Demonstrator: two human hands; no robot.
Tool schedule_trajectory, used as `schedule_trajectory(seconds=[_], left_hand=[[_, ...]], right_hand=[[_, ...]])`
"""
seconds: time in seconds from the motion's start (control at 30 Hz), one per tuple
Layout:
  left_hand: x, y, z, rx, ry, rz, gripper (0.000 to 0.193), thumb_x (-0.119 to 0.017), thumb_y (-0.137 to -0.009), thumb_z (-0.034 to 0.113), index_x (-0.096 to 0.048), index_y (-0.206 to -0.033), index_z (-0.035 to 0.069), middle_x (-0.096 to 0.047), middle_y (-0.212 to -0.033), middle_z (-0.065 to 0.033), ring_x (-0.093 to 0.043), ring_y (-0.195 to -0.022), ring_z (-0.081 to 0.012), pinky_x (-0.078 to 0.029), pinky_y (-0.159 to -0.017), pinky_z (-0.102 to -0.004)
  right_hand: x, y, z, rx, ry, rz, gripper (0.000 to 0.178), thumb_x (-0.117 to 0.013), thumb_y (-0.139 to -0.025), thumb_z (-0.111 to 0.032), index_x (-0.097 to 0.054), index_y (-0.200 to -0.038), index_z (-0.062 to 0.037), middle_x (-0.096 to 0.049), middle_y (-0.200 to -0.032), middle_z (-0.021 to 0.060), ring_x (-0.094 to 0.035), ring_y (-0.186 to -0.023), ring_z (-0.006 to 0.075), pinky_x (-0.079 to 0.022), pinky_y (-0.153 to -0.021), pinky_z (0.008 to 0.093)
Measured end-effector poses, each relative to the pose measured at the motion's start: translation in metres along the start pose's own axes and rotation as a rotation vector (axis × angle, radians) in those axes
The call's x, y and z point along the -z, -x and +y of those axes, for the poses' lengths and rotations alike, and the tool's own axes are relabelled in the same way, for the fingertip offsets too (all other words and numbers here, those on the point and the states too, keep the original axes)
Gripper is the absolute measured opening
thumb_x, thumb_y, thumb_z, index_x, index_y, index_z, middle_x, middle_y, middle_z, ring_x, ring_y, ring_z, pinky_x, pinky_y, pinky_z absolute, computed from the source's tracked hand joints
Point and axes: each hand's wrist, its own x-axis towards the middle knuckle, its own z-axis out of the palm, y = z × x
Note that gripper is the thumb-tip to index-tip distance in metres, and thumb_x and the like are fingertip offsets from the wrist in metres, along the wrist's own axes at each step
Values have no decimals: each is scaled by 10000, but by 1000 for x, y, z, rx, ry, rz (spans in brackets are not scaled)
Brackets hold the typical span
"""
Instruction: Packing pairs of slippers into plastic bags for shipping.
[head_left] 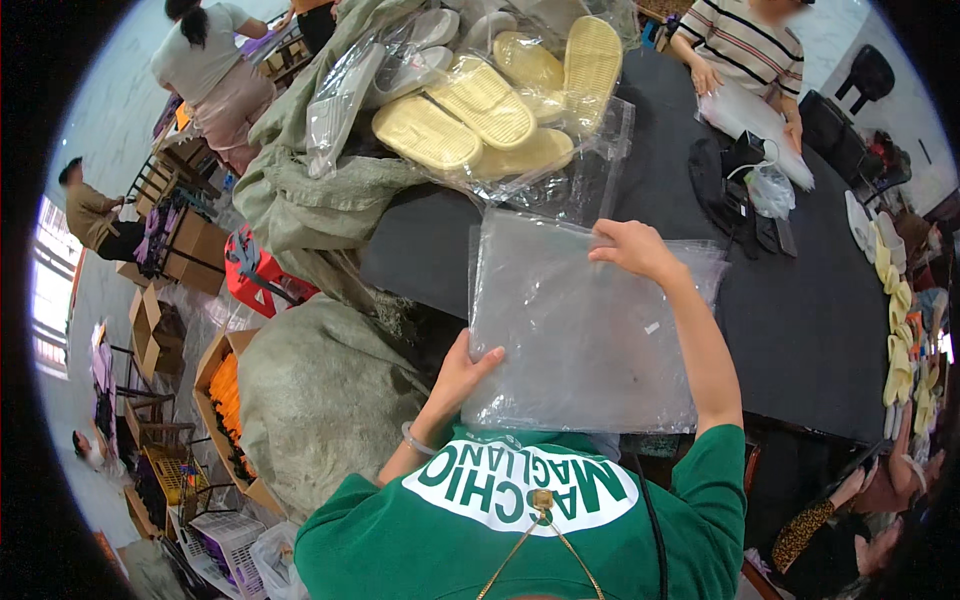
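A stack of clear plastic bags point(570, 335) lies in front of me, partly over the near edge of the black table. My left hand point(465, 375) grips the stack's left edge, thumb on top and the other fingers hidden underneath. At the far edge of the bags, my right hand point(635, 250) has its fingers bent together in a pinch on the plastic. Just beyond are yellow slippers point(430, 135) heaped in clear wrapping, with grey slippers point(345, 100) to their left.
The black table point(800, 340) stretches to the right, with several slippers point(898, 310) lined along its far right edge. Opposite, a person point(745, 45) handles white sheeting near a black bag point(715, 190). On my left are a stuffed sack point(320, 400), an orange-filled carton point(230, 400) and a red stool point(250, 275).
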Motion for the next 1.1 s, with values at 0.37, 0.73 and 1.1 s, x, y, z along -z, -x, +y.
schedule_trajectory(seconds=[0.37, 0.73, 1.1], left_hand=[[29, -147, 39, -189, 116, 63, 358, -550, -938, 239, -577, -1146, -50, -650, -933, -68, -626, -787, -112, -498, -646, -237], [6, -192, 41, -294, -9, 177, 286, -576, -926, 253, -666, -933, -18, -572, -711, 41, -469, -639, -31, -376, -559, -200], [16, -129, 36, -112, -8, -136, 420, -574, -927, 295, -495, -1202, -12, -578, -1106, -57, -554, -886, -112, -463, -755, -257]], right_hand=[[3, 12, 22, -25, -131, 67, 338, -691, -783, -340, -595, -1003, -102, -676, -913, 110, -623, -890, 328, -470, -748, 400], [-13, 14, 26, 106, -43, 133, 331, -670, -806, -305, -598, -1063, -110, -666, -949, 128, -607, -938, 326, -461, -787, 408], [4, 2, 27, 12, -121, 199, 369, -682, -760, -363, -601, -1043, -139, -666, -871, 144, -627, -867, 349, -478, -725, 440]])
